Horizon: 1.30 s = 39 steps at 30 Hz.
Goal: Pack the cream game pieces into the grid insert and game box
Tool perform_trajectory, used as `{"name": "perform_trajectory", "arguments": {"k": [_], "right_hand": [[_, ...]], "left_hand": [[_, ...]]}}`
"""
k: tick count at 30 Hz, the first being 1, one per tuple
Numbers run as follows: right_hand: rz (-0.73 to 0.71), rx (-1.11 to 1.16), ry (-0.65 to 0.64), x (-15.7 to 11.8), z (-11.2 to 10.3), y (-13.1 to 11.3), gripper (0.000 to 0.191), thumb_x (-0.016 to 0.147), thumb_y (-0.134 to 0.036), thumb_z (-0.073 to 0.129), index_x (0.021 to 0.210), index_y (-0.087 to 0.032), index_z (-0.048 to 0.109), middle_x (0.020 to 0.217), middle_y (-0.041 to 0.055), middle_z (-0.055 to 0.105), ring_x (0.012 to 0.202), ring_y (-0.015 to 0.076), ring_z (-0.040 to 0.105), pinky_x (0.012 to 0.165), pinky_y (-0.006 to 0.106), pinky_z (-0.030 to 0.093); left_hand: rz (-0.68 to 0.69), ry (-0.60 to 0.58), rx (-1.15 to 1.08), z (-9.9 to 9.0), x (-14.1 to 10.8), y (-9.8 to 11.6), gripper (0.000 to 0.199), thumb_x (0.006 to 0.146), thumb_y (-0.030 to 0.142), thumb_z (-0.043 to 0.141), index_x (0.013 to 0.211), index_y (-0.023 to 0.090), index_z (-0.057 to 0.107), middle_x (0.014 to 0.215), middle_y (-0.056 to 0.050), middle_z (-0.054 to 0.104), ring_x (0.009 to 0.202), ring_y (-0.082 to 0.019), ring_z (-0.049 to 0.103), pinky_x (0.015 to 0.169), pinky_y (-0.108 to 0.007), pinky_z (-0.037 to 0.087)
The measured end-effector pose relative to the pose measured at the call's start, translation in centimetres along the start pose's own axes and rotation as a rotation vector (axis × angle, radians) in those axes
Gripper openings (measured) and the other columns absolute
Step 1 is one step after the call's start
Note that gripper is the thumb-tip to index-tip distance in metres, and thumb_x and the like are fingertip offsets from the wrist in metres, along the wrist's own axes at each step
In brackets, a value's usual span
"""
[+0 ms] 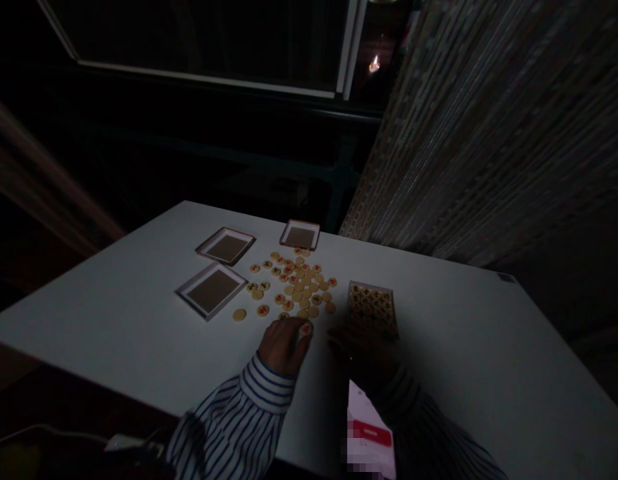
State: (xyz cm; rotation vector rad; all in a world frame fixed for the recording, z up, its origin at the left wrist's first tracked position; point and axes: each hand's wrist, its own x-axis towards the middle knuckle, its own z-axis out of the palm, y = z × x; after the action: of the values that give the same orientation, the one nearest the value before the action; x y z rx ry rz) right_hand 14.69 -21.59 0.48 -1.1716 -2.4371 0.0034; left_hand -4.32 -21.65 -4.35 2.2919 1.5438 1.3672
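My left hand [283, 343] is closed, pinching a Chinese chess piece [305, 329] with a red character between thumb and fingers. Beyond it spreads a loose pile of round wooden chess pieces [299, 290], some showing red or black characters, others blank side up. In deep shadow, my right hand [366, 353] reaches across the near end of a box [395, 310] filled with rows of chess pieces [371, 303]. Its dim fingers stretch left with no piece visible in them, and the hand covers the box's lower part.
Three shallow square trays, a near-left one [211, 291], a far-left one [226, 246] and a back one [299, 235], sit around the pile on the white table [113, 293]. A bead curtain [419, 147] hangs behind at right. A pink-red item [371, 430] shows below my right hand.
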Motion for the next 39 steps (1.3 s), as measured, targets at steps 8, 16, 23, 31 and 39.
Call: {"name": "perform_trajectory", "arguments": {"k": [8, 16, 23, 31, 39], "right_hand": [[0.026, 0.05, 0.074, 0.2, -0.2, 0.0, 0.018, 0.083, -0.022, 0.046, 0.086, -0.019, 0.064, 0.077, 0.0055, 0.067, 0.074, 0.0178, 0.06, 0.068, 0.031, 0.046], [0.101, 0.217, 0.192, -0.1, -0.5, 0.5, 0.017, 0.082, -0.02, 0.046, 0.079, -0.02, 0.063, 0.073, 0.0036, 0.066, 0.069, 0.0149, 0.06, 0.065, 0.029, 0.047], [0.245, 0.298, 0.28, -0.5, -0.7, 1.8, 0.017, 0.082, -0.024, 0.047, 0.082, -0.022, 0.064, 0.078, 0.0044, 0.068, 0.073, 0.0169, 0.063, 0.07, 0.032, 0.05], [0.414, 0.513, 0.359, -0.4, -1.1, 3.1, 0.016, 0.079, -0.029, 0.052, 0.081, -0.019, 0.063, 0.076, 0.0052, 0.067, 0.07, 0.017, 0.063, 0.062, 0.031, 0.053], [0.444, 0.726, 0.485, -0.6, -1.8, 4.1, 0.017, 0.079, -0.035, 0.054, 0.085, -0.021, 0.061, 0.083, 0.0053, 0.065, 0.079, 0.017, 0.062, 0.071, 0.032, 0.053]], "left_hand": [[-0.005, 0.063, -0.024, -0.9, 0.6, 1.2, 0.022, 0.078, 0.028, 0.052, 0.096, 0.016, 0.056, 0.085, -0.009, 0.064, 0.079, -0.02, 0.059, 0.071, -0.036, 0.049], [-0.012, 0.04, -0.099, -1.2, 1.8, 2.2, 0.023, 0.077, 0.028, 0.055, 0.097, 0.017, 0.054, 0.087, -0.007, 0.064, 0.08, -0.018, 0.059, 0.071, -0.034, 0.049], [0.004, 0.041, -0.143, -0.5, 4.2, 3.8, 0.022, 0.078, 0.029, 0.054, 0.097, 0.018, 0.054, 0.089, -0.007, 0.064, 0.081, -0.018, 0.059, 0.072, -0.033, 0.049], [0.031, -0.045, -0.156, 1.2, 6.0, 5.2, 0.021, 0.079, 0.027, 0.055, 0.097, 0.018, 0.054, 0.09, -0.006, 0.063, 0.083, -0.017, 0.057, 0.073, -0.032, 0.048], [0.127, -0.095, -0.147, 2.7, 7.6, 6.9, 0.018, 0.081, 0.027, 0.051, 0.096, 0.018, 0.055, 0.087, -0.006, 0.063, 0.081, -0.018, 0.057, 0.072, -0.033, 0.047]]}}
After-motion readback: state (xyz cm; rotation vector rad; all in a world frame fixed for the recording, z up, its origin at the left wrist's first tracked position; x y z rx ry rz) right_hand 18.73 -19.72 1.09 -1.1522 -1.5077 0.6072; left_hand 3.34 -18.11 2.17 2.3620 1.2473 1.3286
